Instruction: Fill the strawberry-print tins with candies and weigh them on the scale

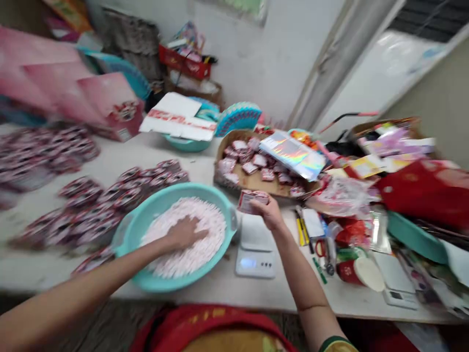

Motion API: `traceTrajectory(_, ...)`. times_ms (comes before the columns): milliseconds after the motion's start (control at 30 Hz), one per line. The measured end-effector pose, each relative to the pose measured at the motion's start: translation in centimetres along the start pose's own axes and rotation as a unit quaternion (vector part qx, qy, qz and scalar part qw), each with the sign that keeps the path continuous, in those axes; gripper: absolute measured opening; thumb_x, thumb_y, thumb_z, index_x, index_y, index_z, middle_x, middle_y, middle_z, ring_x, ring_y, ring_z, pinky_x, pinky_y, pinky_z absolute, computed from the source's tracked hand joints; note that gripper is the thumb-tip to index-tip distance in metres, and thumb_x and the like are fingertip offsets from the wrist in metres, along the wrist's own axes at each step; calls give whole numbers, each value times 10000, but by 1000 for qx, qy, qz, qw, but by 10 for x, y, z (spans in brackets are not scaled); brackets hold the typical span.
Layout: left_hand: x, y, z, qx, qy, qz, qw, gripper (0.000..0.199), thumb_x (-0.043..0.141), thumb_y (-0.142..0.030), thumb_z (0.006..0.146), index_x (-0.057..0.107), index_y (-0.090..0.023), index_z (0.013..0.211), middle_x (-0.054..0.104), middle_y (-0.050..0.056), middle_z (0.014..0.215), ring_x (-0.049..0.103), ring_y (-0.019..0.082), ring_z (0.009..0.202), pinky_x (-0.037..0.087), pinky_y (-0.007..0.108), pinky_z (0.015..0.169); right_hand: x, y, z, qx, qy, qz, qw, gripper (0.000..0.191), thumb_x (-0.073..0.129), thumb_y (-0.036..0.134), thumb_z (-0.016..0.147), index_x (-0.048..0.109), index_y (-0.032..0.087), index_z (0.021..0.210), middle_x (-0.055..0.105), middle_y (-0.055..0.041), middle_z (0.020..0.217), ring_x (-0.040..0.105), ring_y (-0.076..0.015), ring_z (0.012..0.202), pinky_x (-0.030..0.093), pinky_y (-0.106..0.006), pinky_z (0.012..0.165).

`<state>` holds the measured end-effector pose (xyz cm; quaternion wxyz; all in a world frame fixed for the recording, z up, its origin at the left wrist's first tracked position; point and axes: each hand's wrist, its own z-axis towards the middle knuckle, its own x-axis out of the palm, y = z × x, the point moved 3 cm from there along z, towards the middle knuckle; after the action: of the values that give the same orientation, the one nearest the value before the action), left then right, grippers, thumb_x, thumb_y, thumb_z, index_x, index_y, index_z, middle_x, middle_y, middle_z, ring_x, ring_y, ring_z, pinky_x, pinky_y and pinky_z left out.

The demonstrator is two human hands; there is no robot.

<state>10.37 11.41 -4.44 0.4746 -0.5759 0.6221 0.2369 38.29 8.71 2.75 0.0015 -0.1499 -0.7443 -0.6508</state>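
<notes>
Your left hand (184, 232) lies palm down in the teal basin (126, 234), its fingers spread and sunk into the heap of small pale pieces (205, 222); whether they have closed on any you cannot tell, since the heap hides the tips. Your right hand (269, 211) hovers just above the small white scale (255, 247), its fingers pinched shut on a red-and-white packet (252, 200).

As for progress, it looks well under way. Beyond and to the left of your left fingers, rows of similar packets (110, 195) cover the tabletop (227, 286), apparently already dealt with, though blur hides the detail. Just past your right fingers a cardboard tray (256, 182) holds more packets with a shiny holographic sheet (293, 154) lying across it. The basin is still heaped, so plenty seems left. The scale's platform is bare.
</notes>
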Motion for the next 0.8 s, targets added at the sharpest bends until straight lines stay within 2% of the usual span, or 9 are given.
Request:
traceTrajectory(100, 14, -2, -26, 5, -9, 1, 1000, 737, 474, -690, 891, 590, -130, 1355, 561, 244, 1386, 576, 409, 1241, 468, 481, 1008, 16, -23, -20, 23, 24, -17, 999, 646, 956, 350, 477, 690, 201, 1046, 762, -51, 1026, 698, -212, 886, 582, -343, 819)
traceTrajectory(267, 14, -4, -24, 29, -38, -69, 996, 405, 570, -487, 892, 668, -189, 1148, 691, 129, 1120, 642, 296, 1039, 485, 352, 862, 52, -42, -30, 32, 80, -72, 994, 594, 943, 411, 511, 637, 207, 978, 743, -31, 970, 684, -198, 844, 567, -308, 748)
traceTrajectory(333, 10, 4, -26, 10, -54, -159, 986, 284, 637, -417, 849, 685, -184, 1005, 702, 88, 914, 646, 256, 899, 465, 310, 771, 64, -42, -32, 16, 96, -95, 991, 596, 928, 442, 534, 647, 204, 1002, 740, -35, 974, 684, -198, 853, 564, -307, 757)
traceTrajectory(400, 6, 15, -29, -32, -76, -299, 951, 205, 688, -361, 794, 661, -170, 864, 636, 42, 714, 604, 198, 717, 425, 271, 661, 74, -43, -33, -3, 114, -122, 986, 615, 912, 457, 550, 678, 196, 1055, 745, -52, 1003, 692, -210, 882, 565, -325, 794)
traceTrajectory(467, 0, 24, -33, -62, -101, -459, 881, 198, 712, -333, 748, 610, -167, 786, 566, 5, 630, 526, 142, 586, 373, 240, 567, 82, -43, -33, -27, 124, -156, 979, 606, 895, 456, 569, 707, 188, 1079, 751, -64, 1009, 700, -222, 897, 561, -344, 832)
traceTrajectory(567, -14, 24, -39, -56, -122, -653, 745, 292, 759, -377, 702, 566, -181, 799, 527, -33, 635, 440, 92, 493, 298, 208, 467, 94, -48, -32, -62, 125, -228, 964, 520, 853, 445, 627, 732, 194, 1067, 757, -54, 978, 709, -226, 876, 550, -359, 855)
traceTrajectory(667, -27, 3, -37, -15, -154, -768, 621, 373, 810, -399, 660, 556, -186, 831, 507, -54, 659, 442, 76, 490, 312, 191, 447, 104, -58, -31, -74, 151, -299, 939, 442, 796, 423, 680, 734, 222, 1069, 759, -38, 1009, 716, -230, 866, 544, -366, 859)
traceTrajectory(733, -32, -16, -33, 7, -204, -819, 537, 347, 803, -354, 667, 549, -180, 827, 512, -55, 670, 489, 82, 532, 382, 192, 490, 109, -63, -32, -76, 175, -332, 924, 424, 768, 420, 696, 730, 230, 1074, 757, -35, 1043, 719, -237, 870, 543, -368, 854)
traceTrajectory(800, -37, -28, -31, -5, -255, -851, 458, 287, 777, -301, 713, 548, -171, 829, 526, -50, 677, 533, 95, 581, 445, 205, 553, 114, -62, -34, -83, 184, -363, 910, 417, 756, 447, 704, 723, 215, 1049, 756, -48, 1011, 717, -248, 839, 545, -371, 819)
